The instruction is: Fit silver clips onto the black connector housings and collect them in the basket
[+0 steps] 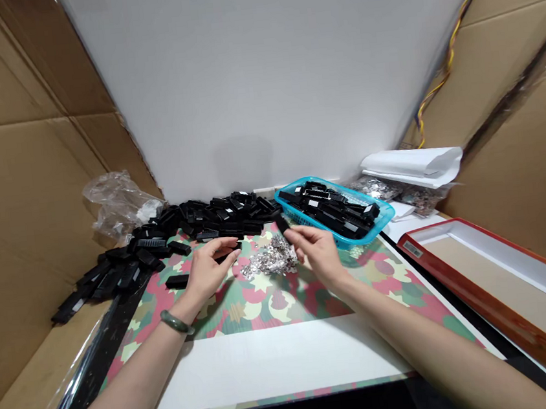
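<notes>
Fingers of the right hand are pinched together on one end of a slim black piece, which leaves its far end free, pointing away above the tabletop. On the left hand, thumb and forefinger curve toward each other with a gap between the tips; dark material shows there, but whether it is gripped I cannot tell.

Largest of all, the patterned tabletop carries the work, its near strip plain white. Around its far and left edges spreads a pile of black pieces, probably kept back to leave the middle free for the hands. A blue basket sits behind the right hand, its walls keeping more black pieces together. Smallest, loose silvery bits lie heaped between the hands, presumably so either can reach them.
</notes>
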